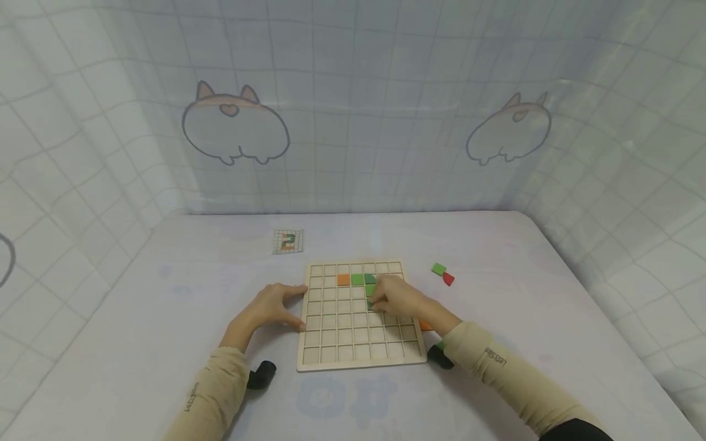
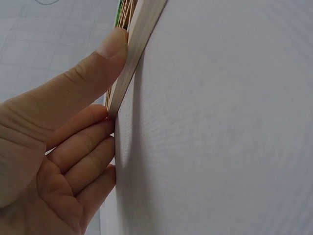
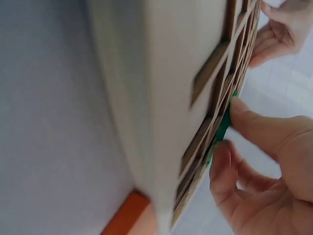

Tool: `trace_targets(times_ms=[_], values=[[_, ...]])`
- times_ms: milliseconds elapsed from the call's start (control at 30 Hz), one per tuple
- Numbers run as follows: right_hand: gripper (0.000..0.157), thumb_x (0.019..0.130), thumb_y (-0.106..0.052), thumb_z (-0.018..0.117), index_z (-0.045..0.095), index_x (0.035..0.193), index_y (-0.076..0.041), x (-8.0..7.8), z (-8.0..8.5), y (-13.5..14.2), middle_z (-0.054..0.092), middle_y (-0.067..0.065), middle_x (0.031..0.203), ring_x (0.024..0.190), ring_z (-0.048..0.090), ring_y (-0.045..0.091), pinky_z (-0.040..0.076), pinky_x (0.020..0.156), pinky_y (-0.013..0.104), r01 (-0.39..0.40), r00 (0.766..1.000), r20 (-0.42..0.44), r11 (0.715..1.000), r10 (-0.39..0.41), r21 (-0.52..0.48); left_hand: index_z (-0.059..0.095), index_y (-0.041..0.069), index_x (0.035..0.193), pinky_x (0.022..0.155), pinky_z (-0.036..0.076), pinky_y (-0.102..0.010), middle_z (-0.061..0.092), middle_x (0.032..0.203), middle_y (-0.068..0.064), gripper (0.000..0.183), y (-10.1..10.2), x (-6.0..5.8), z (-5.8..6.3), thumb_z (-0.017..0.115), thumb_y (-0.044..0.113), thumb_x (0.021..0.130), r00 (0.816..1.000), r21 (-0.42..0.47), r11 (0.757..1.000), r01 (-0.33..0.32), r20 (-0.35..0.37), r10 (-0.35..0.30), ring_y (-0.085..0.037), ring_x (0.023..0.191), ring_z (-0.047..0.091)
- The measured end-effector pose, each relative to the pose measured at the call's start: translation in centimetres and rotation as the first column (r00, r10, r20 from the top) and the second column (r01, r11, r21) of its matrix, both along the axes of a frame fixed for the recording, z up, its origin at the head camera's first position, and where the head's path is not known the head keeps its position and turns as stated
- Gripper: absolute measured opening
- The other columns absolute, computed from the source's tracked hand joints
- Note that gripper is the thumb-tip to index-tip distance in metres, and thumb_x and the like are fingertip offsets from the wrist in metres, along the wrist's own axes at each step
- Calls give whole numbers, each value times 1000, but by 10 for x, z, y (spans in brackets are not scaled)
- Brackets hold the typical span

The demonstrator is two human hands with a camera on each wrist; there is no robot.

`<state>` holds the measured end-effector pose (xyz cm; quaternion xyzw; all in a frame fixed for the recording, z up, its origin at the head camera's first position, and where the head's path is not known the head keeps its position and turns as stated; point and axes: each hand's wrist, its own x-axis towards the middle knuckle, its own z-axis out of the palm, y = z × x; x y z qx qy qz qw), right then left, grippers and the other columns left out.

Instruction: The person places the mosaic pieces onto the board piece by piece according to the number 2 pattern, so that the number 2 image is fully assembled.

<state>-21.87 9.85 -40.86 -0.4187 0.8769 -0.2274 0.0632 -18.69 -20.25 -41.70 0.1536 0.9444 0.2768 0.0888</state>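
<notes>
A wooden grid board (image 1: 344, 337) lies flat on the table. My left hand (image 1: 270, 305) touches its left edge with thumb and fingers spread apart; in the left wrist view the thumb (image 2: 115, 46) rests against the wooden side. Over the board's middle, my right hand (image 1: 398, 297) pinches a dark green tile (image 3: 224, 125) at a grid cell, and its full shape is hidden by the fingers. An orange square tile (image 1: 343, 280), a green square tile (image 1: 357, 279) and a dark green rounded tile (image 1: 370, 278) sit along one row, with another green tile (image 1: 370, 290) below the rounded one.
Behind the board lies a small card (image 1: 288, 241) showing a figure 2 on a grid. To the right are a loose green tile (image 1: 439, 269) and a red tile (image 1: 449, 279). Orange tile (image 1: 426, 326) shows partly beside the board's right edge, under the right wrist.
</notes>
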Motion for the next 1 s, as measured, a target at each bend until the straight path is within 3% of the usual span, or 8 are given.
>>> trace_targets(times_ms=[100, 333, 700, 900, 1000], values=[[21, 82, -7, 70, 71, 101, 3, 0, 1, -1, 63, 7, 89, 76, 53, 12, 47, 62, 17, 1, 1000, -2, 1000, -1, 12, 54, 0, 130, 107, 34, -53, 50, 134, -21, 88, 0, 1, 1, 89, 31, 55, 1000, 4, 1000, -7, -3, 7, -41, 128, 42], [24, 81, 1, 69, 70, 105, 2, -7, 0, 4, 62, 6, 93, 77, 52, 10, 46, 62, 16, -78, 996, 39, 997, 78, -6, 55, -1, 129, 106, 34, -53, 51, 134, -22, 86, 1, 3, 4, 89, 29, 56, 1000, 8, 1000, 2, 2, -2, -42, 127, 42], [16, 81, -2, 70, 73, 96, 1, -6, 0, 6, 63, 4, 89, 82, 58, 14, 51, 69, 17, -38, 999, 19, 999, 38, -7, 54, -2, 129, 106, 34, -53, 51, 133, -22, 86, 2, 2, 5, 89, 28, 57, 1000, -2, 1000, 13, -2, -13, -42, 126, 43], [16, 84, -20, 70, 73, 76, -6, -1, -3, 0, 54, -5, 71, 65, 43, 6, 41, 57, 16, 19, 994, -105, 1000, -17, 22, 54, -1, 129, 106, 35, -53, 51, 134, -22, 87, 1, 0, 3, 89, 29, 56, 1000, -4, 1000, 12, -5, -12, -42, 126, 43], [25, 85, -20, 70, 64, 62, -11, 0, -6, -4, 47, -8, 63, 60, 36, 5, 36, 54, 16, 69, 985, -158, 997, -64, 22, 54, -1, 129, 106, 35, -53, 51, 133, -22, 86, 1, 0, 2, 89, 29, 56, 1000, -8, 1000, 14, -3, -14, -42, 126, 43]])
